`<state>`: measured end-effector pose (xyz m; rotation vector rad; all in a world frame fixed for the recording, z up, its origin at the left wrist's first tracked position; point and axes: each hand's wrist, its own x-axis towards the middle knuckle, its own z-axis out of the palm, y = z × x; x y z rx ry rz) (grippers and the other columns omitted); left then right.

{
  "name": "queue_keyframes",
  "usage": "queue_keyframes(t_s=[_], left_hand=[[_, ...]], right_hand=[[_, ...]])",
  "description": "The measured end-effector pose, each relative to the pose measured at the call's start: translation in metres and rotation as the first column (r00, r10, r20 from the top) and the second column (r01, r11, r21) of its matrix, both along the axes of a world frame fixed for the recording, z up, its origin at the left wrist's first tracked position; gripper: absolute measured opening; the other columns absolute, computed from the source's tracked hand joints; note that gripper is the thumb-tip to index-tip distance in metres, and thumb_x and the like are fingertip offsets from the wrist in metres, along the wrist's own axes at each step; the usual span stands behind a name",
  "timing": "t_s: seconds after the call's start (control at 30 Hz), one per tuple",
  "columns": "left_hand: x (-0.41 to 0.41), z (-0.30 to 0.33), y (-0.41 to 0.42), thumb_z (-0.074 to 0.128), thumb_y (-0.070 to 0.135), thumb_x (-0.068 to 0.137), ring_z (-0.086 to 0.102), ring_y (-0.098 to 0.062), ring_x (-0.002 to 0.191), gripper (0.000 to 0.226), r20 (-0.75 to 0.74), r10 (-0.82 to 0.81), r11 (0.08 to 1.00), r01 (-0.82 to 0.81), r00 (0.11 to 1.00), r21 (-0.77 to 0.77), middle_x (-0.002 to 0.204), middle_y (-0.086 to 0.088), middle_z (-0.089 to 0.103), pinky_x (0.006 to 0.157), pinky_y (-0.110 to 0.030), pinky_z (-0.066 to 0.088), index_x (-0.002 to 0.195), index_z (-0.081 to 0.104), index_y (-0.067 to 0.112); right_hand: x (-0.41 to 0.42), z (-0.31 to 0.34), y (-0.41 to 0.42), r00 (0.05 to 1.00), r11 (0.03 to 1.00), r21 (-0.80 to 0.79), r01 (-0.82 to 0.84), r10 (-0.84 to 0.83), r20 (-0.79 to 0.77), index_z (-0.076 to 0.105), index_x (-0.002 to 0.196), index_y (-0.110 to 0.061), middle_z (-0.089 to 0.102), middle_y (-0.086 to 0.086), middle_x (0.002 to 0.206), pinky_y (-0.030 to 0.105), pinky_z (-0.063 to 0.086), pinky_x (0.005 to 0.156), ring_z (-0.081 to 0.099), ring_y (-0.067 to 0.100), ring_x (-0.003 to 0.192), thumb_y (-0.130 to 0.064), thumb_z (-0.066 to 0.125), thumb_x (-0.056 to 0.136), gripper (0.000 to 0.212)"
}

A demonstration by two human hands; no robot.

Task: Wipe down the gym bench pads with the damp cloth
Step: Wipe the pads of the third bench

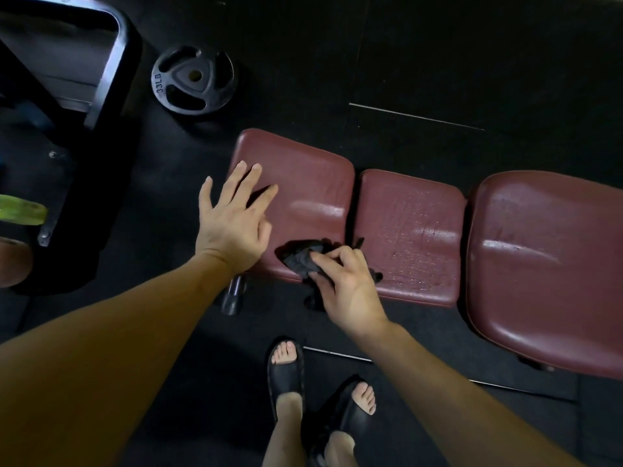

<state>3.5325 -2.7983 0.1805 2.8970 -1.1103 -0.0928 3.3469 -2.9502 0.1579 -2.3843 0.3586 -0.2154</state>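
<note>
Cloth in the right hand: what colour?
Black cloth, seen in the head view.

Three maroon bench pads (409,230), glossy, with pale sheen streaks and a fine speckled, cracked texture on the middle one. Black crumpled cloth (300,257) against the maroon. Black rubber floor (438,62) crossed by thin pale seam lines. Dark grey weight plate (193,80) marked "33LB". Black frame (111,62). Black slide sandals (286,374). Bright yellow-green object (22,209) at left edge.
</note>
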Motion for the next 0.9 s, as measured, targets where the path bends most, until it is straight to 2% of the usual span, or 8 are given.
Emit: queue_keyframes(t_s=[0.13, 0.2, 0.3, 0.4, 0.57, 0.73, 0.8, 0.9], left_hand=[[-0.003, 0.005, -0.003, 0.040, 0.037, 0.097, 0.003, -0.026, 0.159, 0.058, -0.008, -0.031, 0.993, 0.032, 0.999, 0.110, 0.170, -0.006, 0.019, 0.124, -0.062, 0.008, 0.154, 0.042, 0.031], [-0.005, 0.009, -0.005, 0.045, 0.035, 0.096, 0.011, -0.028, 0.158, 0.053, -0.001, -0.031, 0.995, 0.031, 1.000, 0.090, 0.166, -0.006, 0.031, 0.125, -0.060, 0.007, 0.149, 0.050, 0.029], [-0.010, 0.010, -0.019, 0.050, 0.030, 0.093, 0.032, -0.028, 0.149, 0.047, 0.005, -0.079, 0.997, 0.079, 0.997, 0.011, 0.151, -0.004, 0.050, 0.123, -0.058, 0.014, 0.138, 0.062, 0.025], [-0.019, 0.004, -0.058, 0.045, 0.028, 0.089, 0.036, -0.026, 0.148, 0.052, -0.018, -0.180, 0.984, 0.180, 0.984, -0.010, 0.149, -0.001, 0.053, 0.122, -0.056, 0.019, 0.139, 0.061, 0.023], [-0.012, -0.014, -0.115, 0.042, 0.029, 0.095, 0.021, -0.020, 0.156, 0.057, -0.014, -0.172, 0.985, 0.172, 0.985, 0.034, 0.164, 0.003, 0.036, 0.125, -0.053, 0.012, 0.152, 0.047, 0.024], [-0.010, -0.034, -0.128, 0.034, 0.034, 0.101, 0.008, -0.020, 0.159, 0.058, 0.027, -0.142, 0.987, 0.140, 0.990, 0.076, 0.170, 0.005, 0.023, 0.125, -0.056, 0.004, 0.158, 0.036, 0.023], [-0.010, -0.034, -0.128, 0.033, 0.034, 0.102, 0.009, -0.020, 0.159, 0.057, 0.035, -0.140, 0.988, 0.137, 0.990, 0.073, 0.169, 0.005, 0.023, 0.125, -0.056, 0.004, 0.158, 0.037, 0.022], [-0.007, -0.033, -0.129, 0.032, 0.035, 0.102, 0.012, -0.021, 0.158, 0.056, 0.017, -0.146, 0.987, 0.145, 0.989, 0.066, 0.168, 0.003, 0.027, 0.124, -0.056, 0.004, 0.156, 0.041, 0.020]], right_hand=[[-0.008, 0.020, -0.019, 0.993, 0.996, 0.079, 0.050, -0.041, -0.111, 0.071, 0.126, -0.012, 0.066, 0.004, 0.110, 0.039, 0.050, 0.096, 0.055, 0.024, 0.104, -0.020, 0.071, 0.096, 0.031], [-0.013, 0.031, -0.040, 0.986, 0.990, 0.048, 0.132, -0.126, -0.106, 0.070, 0.127, -0.014, 0.069, 0.003, 0.116, 0.034, 0.047, 0.100, 0.057, 0.024, 0.108, -0.023, 0.072, 0.096, 0.033], [-0.012, 0.033, -0.082, 0.953, 0.954, -0.029, 0.299, -0.300, -0.047, 0.068, 0.127, -0.012, 0.069, 0.006, 0.117, 0.034, 0.044, 0.099, 0.058, 0.028, 0.108, -0.023, 0.071, 0.096, 0.032], [0.013, 0.021, -0.122, 0.917, 0.909, -0.134, 0.395, -0.399, 0.001, 0.068, 0.129, -0.011, 0.065, 0.007, 0.112, 0.035, 0.043, 0.097, 0.053, 0.029, 0.107, -0.021, 0.066, 0.099, 0.032], [0.085, -0.013, -0.160, 0.932, 0.898, -0.262, 0.354, -0.362, 0.018, 0.070, 0.128, -0.015, 0.063, 0.010, 0.114, 0.052, 0.050, 0.089, 0.054, 0.037, 0.100, -0.023, 0.062, 0.096, 0.034], [0.100, -0.026, -0.132, 0.885, 0.838, -0.307, 0.451, -0.464, 0.034, 0.072, 0.122, -0.024, 0.062, 0.004, 0.112, 0.046, 0.047, 0.082, 0.055, 0.031, 0.099, -0.035, 0.063, 0.094, 0.032], [0.101, -0.025, -0.131, 0.916, 0.864, -0.314, 0.393, -0.398, 0.050, 0.071, 0.121, -0.022, 0.060, 0.006, 0.112, 0.046, 0.047, 0.080, 0.055, 0.032, 0.097, -0.031, 0.062, 0.096, 0.028], [0.087, -0.031, -0.161, 0.974, 0.894, -0.389, 0.222, -0.217, 0.057, 0.070, 0.120, -0.018, 0.059, 0.010, 0.110, 0.047, 0.049, 0.076, 0.054, 0.034, 0.094, -0.028, 0.058, 0.097, 0.027]])
